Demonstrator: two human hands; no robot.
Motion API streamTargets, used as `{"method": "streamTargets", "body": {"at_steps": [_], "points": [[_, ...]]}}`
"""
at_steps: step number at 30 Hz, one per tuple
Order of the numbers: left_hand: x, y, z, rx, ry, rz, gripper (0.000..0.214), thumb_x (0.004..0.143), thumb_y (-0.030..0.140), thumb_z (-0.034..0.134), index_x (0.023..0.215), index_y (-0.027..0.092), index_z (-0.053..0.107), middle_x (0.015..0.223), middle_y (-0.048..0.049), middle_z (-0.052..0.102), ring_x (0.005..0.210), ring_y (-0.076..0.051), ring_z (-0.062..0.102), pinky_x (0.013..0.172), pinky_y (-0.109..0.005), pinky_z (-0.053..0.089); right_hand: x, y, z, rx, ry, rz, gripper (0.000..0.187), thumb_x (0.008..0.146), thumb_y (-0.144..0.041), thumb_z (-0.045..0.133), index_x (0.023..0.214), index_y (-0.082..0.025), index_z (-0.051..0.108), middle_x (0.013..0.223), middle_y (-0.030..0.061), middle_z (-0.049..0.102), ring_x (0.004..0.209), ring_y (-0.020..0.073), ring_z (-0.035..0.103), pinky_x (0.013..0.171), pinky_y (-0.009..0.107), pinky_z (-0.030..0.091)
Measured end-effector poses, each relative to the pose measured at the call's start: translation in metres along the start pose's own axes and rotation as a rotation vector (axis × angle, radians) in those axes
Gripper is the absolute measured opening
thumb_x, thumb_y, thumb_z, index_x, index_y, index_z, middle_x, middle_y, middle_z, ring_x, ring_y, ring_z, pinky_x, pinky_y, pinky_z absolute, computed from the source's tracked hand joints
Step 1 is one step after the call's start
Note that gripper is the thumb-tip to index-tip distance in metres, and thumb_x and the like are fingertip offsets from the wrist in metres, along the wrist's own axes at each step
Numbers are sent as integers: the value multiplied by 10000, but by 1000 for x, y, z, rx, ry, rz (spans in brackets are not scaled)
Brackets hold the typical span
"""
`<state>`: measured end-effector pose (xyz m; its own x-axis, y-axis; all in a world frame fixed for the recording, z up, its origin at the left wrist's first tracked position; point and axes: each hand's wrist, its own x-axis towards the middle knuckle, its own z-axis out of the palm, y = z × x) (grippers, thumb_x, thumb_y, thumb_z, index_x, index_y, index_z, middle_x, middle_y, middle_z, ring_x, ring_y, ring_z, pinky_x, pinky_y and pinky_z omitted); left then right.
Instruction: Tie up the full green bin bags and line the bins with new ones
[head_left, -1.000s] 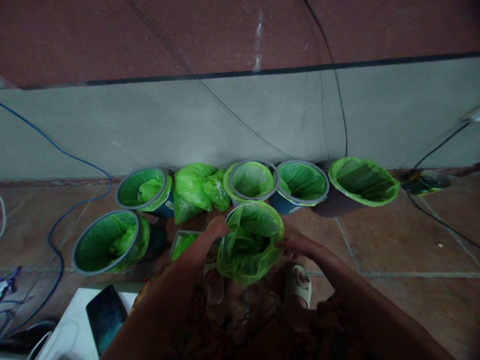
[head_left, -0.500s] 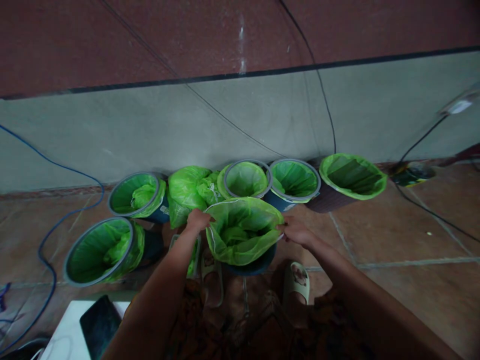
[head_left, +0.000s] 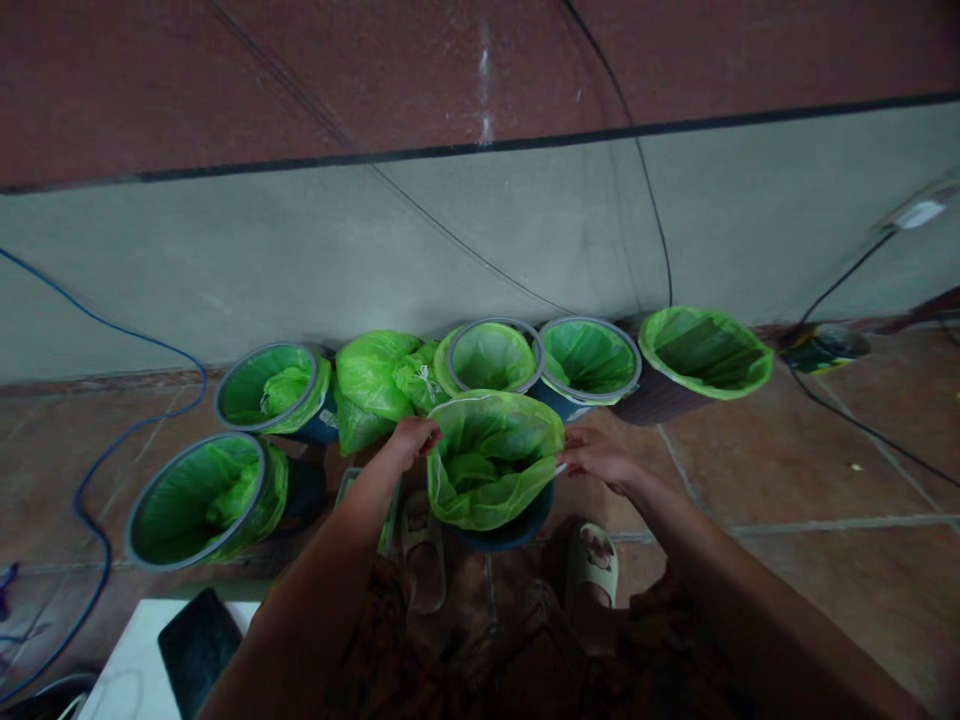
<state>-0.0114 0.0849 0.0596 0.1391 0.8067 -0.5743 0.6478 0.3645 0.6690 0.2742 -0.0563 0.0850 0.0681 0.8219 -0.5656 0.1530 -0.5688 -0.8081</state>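
A translucent green bin bag [head_left: 484, 508] with a pale drawstring edge stands with its mouth spread, inside and above a dark blue bin [head_left: 514, 532] between my feet. More crumpled green plastic shows down inside it. My left hand [head_left: 412, 440] is closed on the left side of the bag's rim. At the right side, my right hand [head_left: 600, 460] pinches the rim, with a bit of white edge showing by its fingertips. A filled, tied green bag [head_left: 371, 385] lies beyond my left hand.
Along the wall stand lined bins: a grey-rimmed one [head_left: 540, 350], another beside it [head_left: 637, 365], and a brown one [head_left: 652, 400]. Two more lined bins [head_left: 266, 480] [head_left: 225, 400] stand left. A phone [head_left: 199, 650] lies on a white surface [head_left: 127, 650]. A blue cable [head_left: 97, 520] crosses the floor.
My left hand has shifted a little to the right, and the bag's left rim has come inward, so its mouth is narrower. The right hand stays at the rim with its fingers slightly changed.
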Motion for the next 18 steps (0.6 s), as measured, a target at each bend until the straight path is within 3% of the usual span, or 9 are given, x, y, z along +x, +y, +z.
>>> {"method": "streamTargets", "body": {"at_steps": [6, 9, 14, 18], "points": [[-5, 7, -3, -389, -70, -141, 296, 921, 391, 537, 795, 130, 592, 658, -40, 633, 588, -103, 584, 596, -224, 506, 7, 3, 1, -59, 95, -2, 118, 682, -215, 591, 790, -173, 616, 654, 6, 637, 573, 123, 566, 512, 207, 423], [-7, 8, -4, -517, -119, -153, 222, 915, 289, 534, 756, 139, 573, 658, -32, 631, 602, -101, 617, 651, -233, 549, 10, 2, 4, -46, 125, 13, 124, 720, -264, 581, 814, -187, 605, 669, 12, 652, 603, 141, 600, 563, 226, 466], [-9, 6, 1, -303, -127, -75, 75, 775, 119, 652, 753, 145, 585, 664, -12, 649, 660, -113, 664, 731, -242, 564, 12, -2, 8, -41, 91, -7, 167, 720, -310, 596, 841, -194, 601, 677, 8, 654, 630, 144, 607, 576, 222, 463], [-4, -1, 5, 15, -77, -23, 26, 780, 149, 625, 757, 161, 621, 661, -10, 678, 679, -147, 687, 647, -232, 548, 14, -2, 10, -90, 78, -19, 152, 699, -314, 602, 788, -191, 608, 665, 8, 650, 622, 139, 592, 566, 218, 450]]}}
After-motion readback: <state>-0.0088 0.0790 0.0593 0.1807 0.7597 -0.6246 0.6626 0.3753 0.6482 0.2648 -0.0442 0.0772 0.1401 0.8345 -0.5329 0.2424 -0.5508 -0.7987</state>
